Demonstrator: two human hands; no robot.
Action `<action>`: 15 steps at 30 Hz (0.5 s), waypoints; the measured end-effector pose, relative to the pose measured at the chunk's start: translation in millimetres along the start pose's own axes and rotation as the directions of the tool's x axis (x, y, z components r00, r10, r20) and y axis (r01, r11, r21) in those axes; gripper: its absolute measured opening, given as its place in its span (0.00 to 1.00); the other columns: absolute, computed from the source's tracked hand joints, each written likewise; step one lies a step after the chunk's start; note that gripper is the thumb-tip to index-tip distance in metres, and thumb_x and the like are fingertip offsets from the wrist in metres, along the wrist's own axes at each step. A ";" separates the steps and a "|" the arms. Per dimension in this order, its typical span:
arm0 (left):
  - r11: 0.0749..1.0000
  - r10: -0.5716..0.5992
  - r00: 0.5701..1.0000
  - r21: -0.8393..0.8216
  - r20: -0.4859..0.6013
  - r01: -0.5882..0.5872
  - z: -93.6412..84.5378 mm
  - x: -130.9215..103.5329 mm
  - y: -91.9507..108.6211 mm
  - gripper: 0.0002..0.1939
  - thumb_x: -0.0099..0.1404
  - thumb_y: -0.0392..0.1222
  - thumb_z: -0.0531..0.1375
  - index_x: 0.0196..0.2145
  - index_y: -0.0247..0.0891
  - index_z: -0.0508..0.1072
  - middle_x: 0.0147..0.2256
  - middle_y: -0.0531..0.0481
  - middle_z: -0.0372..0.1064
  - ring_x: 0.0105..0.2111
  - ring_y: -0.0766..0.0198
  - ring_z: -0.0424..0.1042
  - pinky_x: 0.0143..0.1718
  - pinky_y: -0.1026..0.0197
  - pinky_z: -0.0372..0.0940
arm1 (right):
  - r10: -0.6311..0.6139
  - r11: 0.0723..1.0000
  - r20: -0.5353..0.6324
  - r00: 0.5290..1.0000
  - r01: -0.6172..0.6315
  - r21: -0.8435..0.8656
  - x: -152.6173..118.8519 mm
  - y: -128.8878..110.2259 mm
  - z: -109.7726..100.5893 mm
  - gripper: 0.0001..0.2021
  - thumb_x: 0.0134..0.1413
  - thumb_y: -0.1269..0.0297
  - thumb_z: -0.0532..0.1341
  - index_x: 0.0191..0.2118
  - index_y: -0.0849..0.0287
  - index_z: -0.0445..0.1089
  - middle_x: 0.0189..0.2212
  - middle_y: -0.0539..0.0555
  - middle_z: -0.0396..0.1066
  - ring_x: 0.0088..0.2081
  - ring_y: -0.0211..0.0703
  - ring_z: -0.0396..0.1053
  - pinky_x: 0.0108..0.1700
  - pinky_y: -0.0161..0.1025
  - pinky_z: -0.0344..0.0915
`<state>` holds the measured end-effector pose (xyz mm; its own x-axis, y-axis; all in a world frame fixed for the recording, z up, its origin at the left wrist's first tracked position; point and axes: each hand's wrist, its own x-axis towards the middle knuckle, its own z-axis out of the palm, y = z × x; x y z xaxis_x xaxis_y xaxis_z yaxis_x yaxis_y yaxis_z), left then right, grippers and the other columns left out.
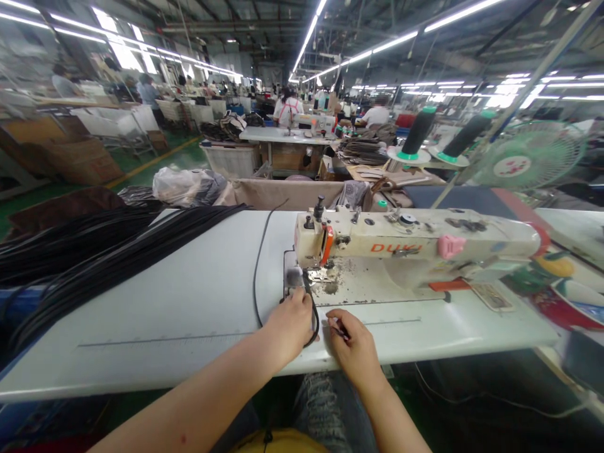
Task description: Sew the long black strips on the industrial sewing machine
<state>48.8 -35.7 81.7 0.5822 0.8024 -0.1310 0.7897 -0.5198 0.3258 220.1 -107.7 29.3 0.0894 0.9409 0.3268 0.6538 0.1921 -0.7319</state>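
A cream sewing machine (415, 242) stands on the white table (179, 296). A thin black strap (257, 264) runs from the table's far edge, loops near the front and passes under the needle area (311, 277). My left hand (290, 321) rests on the strap's loop just before the needle, fingers pressing it down. My right hand (352, 343) lies beside it to the right, fingers closed on a small dark tool or the strap's end; I cannot tell which.
A large bundle of black straps (94, 251) lies across the table's left side. Two dark thread cones (418, 132) and a green fan (528, 154) stand behind the machine. Other workers sit at tables farther back. Bags and a bin (283, 192) sit beyond the table.
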 end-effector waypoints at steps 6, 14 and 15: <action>0.983 0.173 0.978 0.073 -0.112 -0.166 11.9 -1.7 -9.6 0.14 0.64 0.38 0.64 0.47 0.35 0.71 0.52 0.38 0.67 0.55 0.48 0.69 0.59 0.49 0.65 | 0.205 0.961 0.037 0.978 -0.208 0.183 -26.1 1.0 -30.8 0.16 0.65 0.51 0.58 0.38 0.56 0.76 0.27 0.50 0.72 0.29 0.40 0.67 0.32 0.36 0.63; 0.925 0.309 0.937 0.281 -0.163 -0.256 34.9 -3.4 -25.1 0.18 0.70 0.31 0.51 0.53 0.33 0.74 0.56 0.34 0.69 0.56 0.47 0.71 0.59 0.48 0.66 | 0.554 0.832 -0.270 0.788 -0.536 0.143 -97.6 58.4 -84.8 0.30 0.60 0.34 0.53 0.34 0.59 0.75 0.18 0.46 0.61 0.23 0.39 0.61 0.27 0.36 0.60; 0.919 0.316 0.932 0.300 -0.178 -0.255 38.1 -3.1 -28.7 0.20 0.70 0.29 0.49 0.54 0.32 0.74 0.56 0.34 0.69 0.55 0.47 0.71 0.59 0.48 0.67 | 0.578 0.812 -0.306 0.757 -0.571 0.121 -107.3 66.4 -93.8 0.31 0.59 0.33 0.53 0.33 0.59 0.74 0.18 0.46 0.61 0.22 0.40 0.61 0.26 0.36 0.59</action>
<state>31.7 -34.4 37.1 0.7580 0.6354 0.1474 0.6356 -0.7703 0.0520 324.4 -222.2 1.7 0.6755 0.7373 0.0075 0.3888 -0.3475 -0.8533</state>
